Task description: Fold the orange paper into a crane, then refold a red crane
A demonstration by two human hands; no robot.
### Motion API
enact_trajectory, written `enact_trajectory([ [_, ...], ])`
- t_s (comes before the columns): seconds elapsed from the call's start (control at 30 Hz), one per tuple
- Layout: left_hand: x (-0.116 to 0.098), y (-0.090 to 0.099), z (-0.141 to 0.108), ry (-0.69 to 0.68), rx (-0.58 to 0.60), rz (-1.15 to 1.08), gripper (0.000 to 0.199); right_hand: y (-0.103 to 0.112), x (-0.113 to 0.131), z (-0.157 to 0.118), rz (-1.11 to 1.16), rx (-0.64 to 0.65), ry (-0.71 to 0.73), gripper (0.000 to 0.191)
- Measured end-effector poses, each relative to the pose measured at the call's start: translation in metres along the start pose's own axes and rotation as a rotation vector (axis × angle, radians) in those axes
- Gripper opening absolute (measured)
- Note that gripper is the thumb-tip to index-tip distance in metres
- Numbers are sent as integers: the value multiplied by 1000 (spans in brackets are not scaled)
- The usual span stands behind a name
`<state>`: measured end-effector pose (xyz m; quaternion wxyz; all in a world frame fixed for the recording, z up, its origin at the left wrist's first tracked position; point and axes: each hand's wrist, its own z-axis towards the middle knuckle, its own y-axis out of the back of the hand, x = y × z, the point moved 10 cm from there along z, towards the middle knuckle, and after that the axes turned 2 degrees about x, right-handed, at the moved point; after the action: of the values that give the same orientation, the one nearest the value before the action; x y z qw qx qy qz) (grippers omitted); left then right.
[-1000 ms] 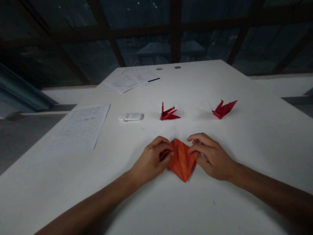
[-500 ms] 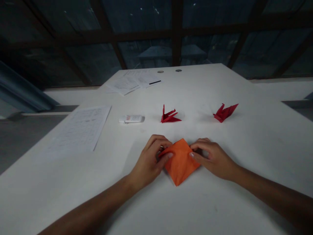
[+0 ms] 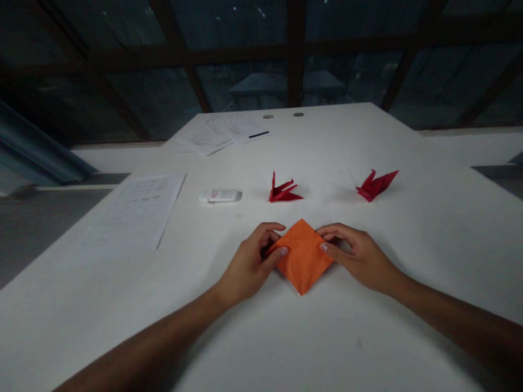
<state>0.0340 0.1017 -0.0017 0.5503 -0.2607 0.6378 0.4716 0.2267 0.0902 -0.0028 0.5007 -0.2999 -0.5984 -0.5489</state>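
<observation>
A folded square of orange origami paper [image 3: 303, 258] is held between both hands just above or on the table, one corner pointing toward me. My left hand [image 3: 259, 258] pinches its left corner, thumb on top and fingers behind. On the opposite corner, my right hand [image 3: 353, 250] grips with the thumb on the face and the fingers at the far edge. Beyond the hands stand two red paper cranes: one red crane [image 3: 284, 190] straight ahead, another red crane [image 3: 376, 186] farther right. The paper's underside is hidden.
On the white table [image 3: 327, 343], a white handheld device with buttons [image 3: 220, 196] lies left of the nearer crane. Printed sheets [image 3: 134, 212] are at the left, with more papers [image 3: 216, 136] and a black strip [image 3: 259, 134] farther back. Dark windows stand behind the table.
The orange paper has turned slightly and flattened, its near corner shifting away from me and a little right. Both hands still hold it; the left index finger has lifted and straightened.
</observation>
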Motion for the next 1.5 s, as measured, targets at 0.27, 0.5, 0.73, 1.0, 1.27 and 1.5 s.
enact_trajectory([
  [0.27, -2, 10, 6, -26, -75, -212, 21, 4, -3, -2, 53, -14, 27, 42],
  [0.5, -4, 6, 4, -7, -20, -286, 24, -13, 16, -3, -134, 136, 62, 35],
  [0.73, -9, 20, -2, -80, -197, 49, 30, -15, 30, -7, -6, 76, 85, 36],
  [1.0, -36, -18, -19, -226, 104, -26, 40, -47, 74, -35, -704, 15, 536, 63],
  [1.27, -2, -9, -6, 92, -26, -384, 33, -48, 82, -49, -683, 24, 659, 49],
  [1.5, 1, -18, -6, 158, 120, -444, 36, -10, 23, -11, -54, -56, 105, 46],
])
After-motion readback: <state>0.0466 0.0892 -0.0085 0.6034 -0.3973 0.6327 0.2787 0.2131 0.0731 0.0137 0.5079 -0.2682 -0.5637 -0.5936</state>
